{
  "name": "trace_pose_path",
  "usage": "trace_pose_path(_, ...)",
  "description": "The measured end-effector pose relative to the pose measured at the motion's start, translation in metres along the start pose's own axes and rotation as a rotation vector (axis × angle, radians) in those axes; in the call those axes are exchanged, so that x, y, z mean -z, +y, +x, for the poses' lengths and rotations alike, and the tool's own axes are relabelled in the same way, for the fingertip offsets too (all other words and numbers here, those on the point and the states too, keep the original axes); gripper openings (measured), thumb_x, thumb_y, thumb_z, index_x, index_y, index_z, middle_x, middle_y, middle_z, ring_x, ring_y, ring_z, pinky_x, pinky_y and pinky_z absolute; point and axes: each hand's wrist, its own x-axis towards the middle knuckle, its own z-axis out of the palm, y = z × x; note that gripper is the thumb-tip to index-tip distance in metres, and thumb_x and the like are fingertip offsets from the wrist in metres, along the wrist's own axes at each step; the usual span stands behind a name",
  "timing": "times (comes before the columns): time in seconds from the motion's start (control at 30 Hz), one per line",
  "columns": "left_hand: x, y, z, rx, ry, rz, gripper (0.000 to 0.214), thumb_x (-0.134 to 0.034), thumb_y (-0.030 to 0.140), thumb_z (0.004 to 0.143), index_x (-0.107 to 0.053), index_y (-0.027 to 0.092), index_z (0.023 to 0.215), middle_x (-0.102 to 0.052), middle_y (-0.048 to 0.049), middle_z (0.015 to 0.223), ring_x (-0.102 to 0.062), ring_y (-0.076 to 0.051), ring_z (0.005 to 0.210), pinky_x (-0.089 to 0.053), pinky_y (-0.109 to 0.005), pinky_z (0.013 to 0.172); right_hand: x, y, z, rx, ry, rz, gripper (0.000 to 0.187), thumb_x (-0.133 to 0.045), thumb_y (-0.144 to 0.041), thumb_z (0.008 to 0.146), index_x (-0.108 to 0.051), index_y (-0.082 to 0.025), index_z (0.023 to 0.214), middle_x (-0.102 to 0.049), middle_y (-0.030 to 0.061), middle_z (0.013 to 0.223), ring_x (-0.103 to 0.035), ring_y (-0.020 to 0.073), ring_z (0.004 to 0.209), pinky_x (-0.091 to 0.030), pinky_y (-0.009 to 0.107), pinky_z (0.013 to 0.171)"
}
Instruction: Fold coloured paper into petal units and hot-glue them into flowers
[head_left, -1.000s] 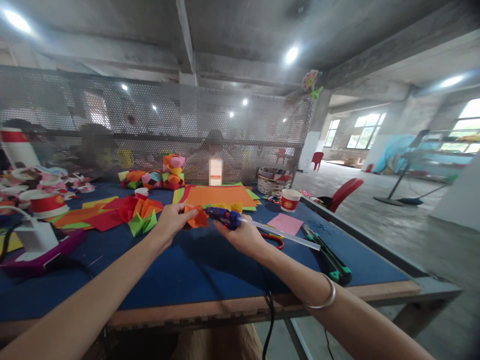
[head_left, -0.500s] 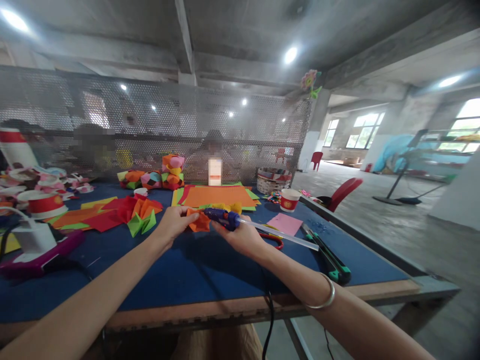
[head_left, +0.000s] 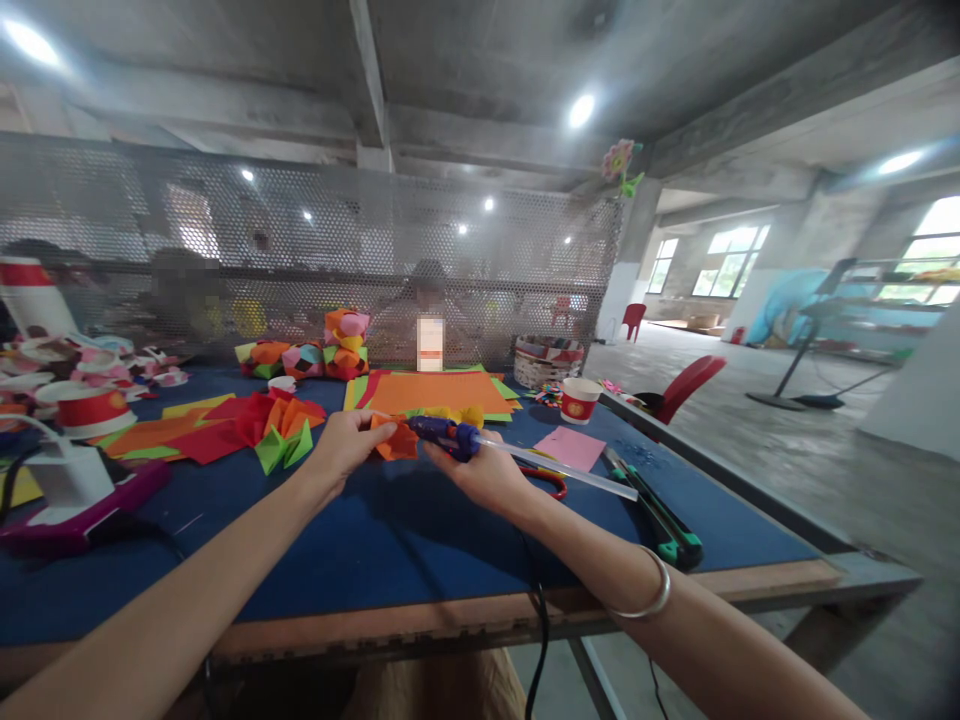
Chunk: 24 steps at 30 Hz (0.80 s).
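Observation:
Between thumb and fingers, my left hand (head_left: 351, 447) pinches an orange folded paper piece (head_left: 395, 440) above the blue tabletop. My right hand (head_left: 484, 470) is wrapped round a dark blue glue gun (head_left: 446, 437), its nozzle pointing left at the paper. Whether the tip touches the paper I cannot tell. A long clear glue stick (head_left: 559, 467) juts out of the gun's back end over my right wrist. Red-handled scissors (head_left: 551, 484) lie partly hidden behind that hand. Yellow folded paper (head_left: 454, 415) sits just beyond the gun.
Orange paper sheets (head_left: 442, 394) are stacked behind my hands. Folded green paper (head_left: 283, 447) and red sheets (head_left: 214, 430) lie left, near a purple power strip (head_left: 86, 520). On the right are a paper cup (head_left: 580, 400), pink paper (head_left: 570, 447) and a green-black cutter (head_left: 660, 515). A mesh screen (head_left: 495, 270) stands behind.
My left hand and the orange paper have shifted very slightly left. The glue gun and my right hand stay almost where they were.

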Motion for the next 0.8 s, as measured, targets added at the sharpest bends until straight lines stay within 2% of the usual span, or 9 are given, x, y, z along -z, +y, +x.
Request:
trace_pose_path(0.33,0.001,0.005,-0.001,-0.042,0.04,0.052,0.03,-0.088,0.038,0.052,-0.068,0.016,0.062,-0.065,0.0007,0.053,-0.057,-0.013,0.045,-0.045,-0.025,0.049,0.0,0.0,0.002,0.002,0.016,-0.063,0.023,-0.067,-0.04,0.087,-0.076,-0.021,0.077,-0.076,0.0072,0.078,-0.069,0.0242,0.078,-0.05,0.031,0.069)
trace_pose_path(0.53,0.002,0.004,0.0,-0.034,0.062,0.035,0.025,-0.088,0.031,0.054,-0.072,0.015,0.066,-0.066,0.0004,0.054,-0.057,-0.013,0.047,-0.045,-0.024,0.049,-0.005,0.01,0.005,0.002,0.052,-0.022,0.027,-0.064,-0.044,0.087,-0.075,-0.022,0.078,-0.075,0.0065,0.076,-0.068,0.0223,0.074,-0.051,0.03,0.068)
trace_pose_path(0.67,0.001,0.002,0.0,0.011,0.028,-0.017,0.021,-0.086,0.026,0.056,-0.073,0.015,0.067,-0.07,-0.0008,0.058,-0.059,-0.013,0.05,-0.046,-0.024,0.053,-0.004,0.014,0.008,-0.084,0.127,0.119,0.026,-0.065,-0.04,0.086,-0.077,-0.02,0.098,-0.076,0.0069,0.087,-0.07,0.0228,0.078,-0.054,0.032,0.073)
trace_pose_path(0.73,0.0,0.001,-0.001,0.009,-0.032,-0.014,0.018,-0.085,0.026,0.058,-0.075,0.016,0.068,-0.071,-0.0014,0.06,-0.06,-0.014,0.051,-0.047,-0.024,0.055,-0.001,0.013,0.009,-0.174,0.096,0.264,0.033,-0.066,-0.038,0.084,-0.074,-0.02,0.11,-0.075,0.0054,0.089,-0.066,0.019,0.066,-0.054,0.031,0.065)
trace_pose_path(0.8,-0.002,0.0,-0.003,-0.02,-0.113,0.006,0.017,-0.084,0.028,0.06,-0.076,0.016,0.069,-0.073,-0.0026,0.064,-0.061,-0.014,0.054,-0.048,-0.025,0.057,0.001,0.012,0.01,-0.262,0.025,0.445,0.033,-0.067,-0.036,0.082,-0.072,-0.019,0.11,-0.07,0.0011,0.078,-0.055,0.0133,0.05,-0.049,0.028,0.052)
